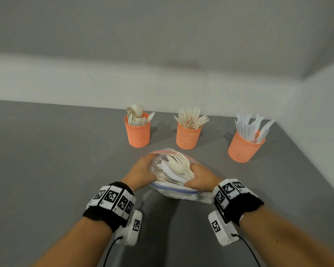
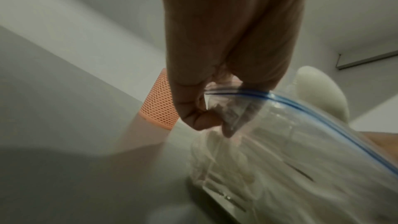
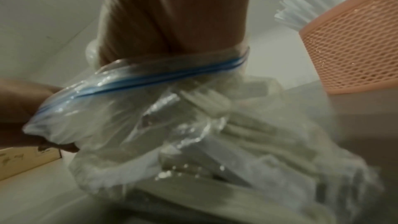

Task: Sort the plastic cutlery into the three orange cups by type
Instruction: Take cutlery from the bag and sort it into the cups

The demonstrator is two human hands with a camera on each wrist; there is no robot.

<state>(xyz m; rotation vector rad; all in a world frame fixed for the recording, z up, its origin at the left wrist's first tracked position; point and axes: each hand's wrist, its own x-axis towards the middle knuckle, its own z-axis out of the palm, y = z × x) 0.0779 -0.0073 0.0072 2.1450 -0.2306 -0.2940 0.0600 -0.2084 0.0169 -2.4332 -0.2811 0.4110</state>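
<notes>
Plastic cutlery (image 1: 176, 168) is held in a clear zip bag (image 1: 181, 192), gripped by the left hand (image 1: 142, 171) and right hand (image 1: 201, 180) before three orange cups (image 1: 187, 136).

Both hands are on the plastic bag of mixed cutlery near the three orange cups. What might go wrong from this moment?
1. The zip bag is open, and a fork and spoon stick out of its mouth; if it tips, mixed pieces may spill onto the grey table.
2. The left hand only pinches the bag's edge, so the thin plastic might slip.
3. The fork cup stands just behind the bag; a push forward could knock it over.
</notes>
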